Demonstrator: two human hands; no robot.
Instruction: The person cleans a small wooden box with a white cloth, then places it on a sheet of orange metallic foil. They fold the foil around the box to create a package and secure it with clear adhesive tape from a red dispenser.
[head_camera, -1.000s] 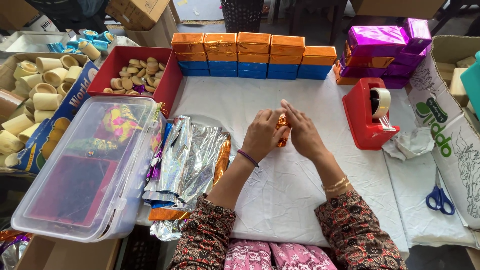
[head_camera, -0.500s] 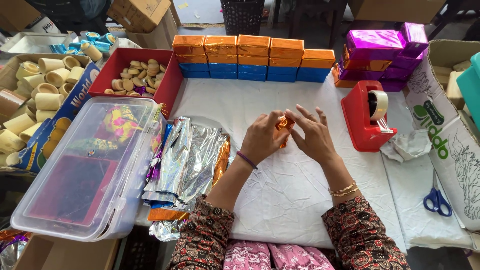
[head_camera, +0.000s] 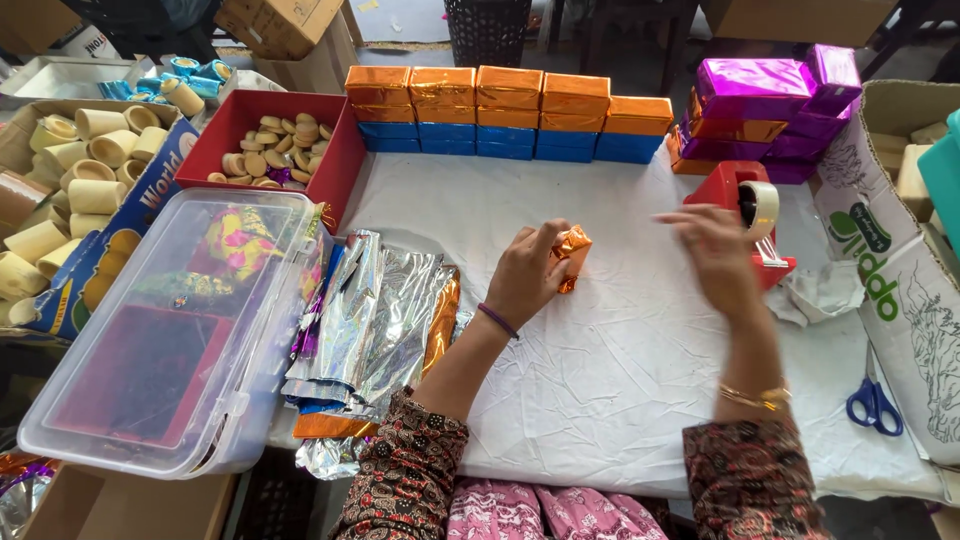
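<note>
Pinching a small orange foil-wrapped piece (head_camera: 570, 252) upright on the white-covered counter (head_camera: 600, 370), the left hand (head_camera: 528, 272) steadies it, while the right hand (head_camera: 712, 250) (blurred, fingers spread, holding nothing) hovers beside the red tape dispenser (head_camera: 735, 225). Open cloth lies between; foil sheets (head_camera: 385, 320) crowd the left edge.

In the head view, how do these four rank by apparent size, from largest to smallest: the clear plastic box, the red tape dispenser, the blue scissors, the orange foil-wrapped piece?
1. clear plastic box, though it lies nearest the camera
2. red tape dispenser, partly behind the right hand
3. blue scissors
4. orange foil-wrapped piece, held by the left hand; close to the scissors, so unsure
</note>
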